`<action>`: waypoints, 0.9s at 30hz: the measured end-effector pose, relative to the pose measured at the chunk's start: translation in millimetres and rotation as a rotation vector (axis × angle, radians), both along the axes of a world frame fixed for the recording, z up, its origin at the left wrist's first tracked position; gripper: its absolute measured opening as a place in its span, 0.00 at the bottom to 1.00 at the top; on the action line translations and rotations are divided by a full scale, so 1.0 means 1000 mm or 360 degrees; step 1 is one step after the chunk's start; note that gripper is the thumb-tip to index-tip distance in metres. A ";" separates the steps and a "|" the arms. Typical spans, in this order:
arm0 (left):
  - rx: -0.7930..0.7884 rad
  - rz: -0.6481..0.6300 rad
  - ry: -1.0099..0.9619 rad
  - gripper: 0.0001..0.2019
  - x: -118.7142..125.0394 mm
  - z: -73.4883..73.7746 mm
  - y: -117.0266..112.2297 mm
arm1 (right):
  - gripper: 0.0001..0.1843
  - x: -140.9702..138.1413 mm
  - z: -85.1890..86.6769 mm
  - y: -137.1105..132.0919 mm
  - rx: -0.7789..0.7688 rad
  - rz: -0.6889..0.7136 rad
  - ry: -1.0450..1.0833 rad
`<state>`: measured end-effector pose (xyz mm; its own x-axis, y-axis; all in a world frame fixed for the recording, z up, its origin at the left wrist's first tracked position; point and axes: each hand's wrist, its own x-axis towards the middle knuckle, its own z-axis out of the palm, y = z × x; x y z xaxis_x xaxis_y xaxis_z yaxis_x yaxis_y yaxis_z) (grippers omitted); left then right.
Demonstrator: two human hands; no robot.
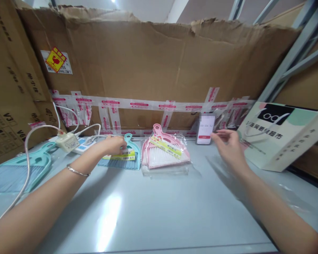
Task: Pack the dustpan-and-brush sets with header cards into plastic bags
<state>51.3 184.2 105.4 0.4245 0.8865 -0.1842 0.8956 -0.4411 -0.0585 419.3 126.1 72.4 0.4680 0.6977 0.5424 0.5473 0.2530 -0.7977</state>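
Observation:
My left hand rests with curled fingers on a teal mini dustpan-and-brush set with a yellow label, gripping its upper edge. To its right lies a pink dustpan-and-brush set in clear plastic wrap. My right hand hovers above the table with fingers apart, its tips close to a phone that leans against the cardboard wall and shows a timer. The right hand holds nothing.
A larger teal dustpan set lies at the far left under a white cable. A power strip sits behind it. A printed paper bag stands at the right. Taped cardboard walls the back of the grey table.

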 end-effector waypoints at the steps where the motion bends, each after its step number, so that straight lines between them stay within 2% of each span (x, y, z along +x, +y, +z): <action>1: 0.0040 0.0021 0.0005 0.11 0.001 -0.001 0.003 | 0.20 0.013 0.006 -0.004 -0.0007 -0.0047 -0.0008; 3: 0.0111 0.0072 -0.0008 0.19 -0.002 -0.004 0.008 | 0.19 0.044 0.012 -0.012 -0.0207 -0.0025 -0.0093; 5: 0.0136 0.0137 -0.0092 0.28 -0.012 -0.007 0.014 | 0.20 0.077 0.009 -0.023 -0.0572 0.0073 -0.0284; 8: 0.0134 0.0362 -0.0220 0.39 -0.029 -0.014 0.021 | 0.27 0.117 -0.007 -0.039 -0.1160 0.0206 -0.0542; 10: 0.0091 0.0541 -0.0259 0.43 -0.036 -0.020 0.025 | 0.31 0.135 -0.023 -0.048 -0.1362 0.0201 -0.0644; 15: -0.0038 0.0673 -0.0327 0.44 -0.036 -0.027 0.030 | 0.36 0.159 -0.058 -0.060 -0.1325 -0.0118 -0.0732; 17: -0.0056 0.0690 -0.0342 0.44 -0.037 -0.026 0.030 | 0.34 0.158 -0.063 -0.063 -0.1263 -0.0211 -0.0820; 20: -0.0186 0.0747 -0.0428 0.43 -0.043 -0.023 0.026 | 0.30 0.142 -0.060 -0.066 -0.1101 -0.0335 -0.1054; 22: -0.0307 0.0796 -0.0543 0.42 -0.049 -0.021 0.021 | 0.27 0.124 -0.057 -0.066 -0.1038 -0.0337 -0.1162; 25: -0.0420 0.0823 -0.0746 0.39 -0.059 -0.021 0.009 | 0.22 0.103 -0.058 -0.063 -0.1067 -0.0182 -0.1215; 27: -0.0464 0.0852 -0.0867 0.39 -0.066 -0.022 -0.001 | 0.18 0.099 -0.061 -0.060 -0.1096 -0.0101 -0.1243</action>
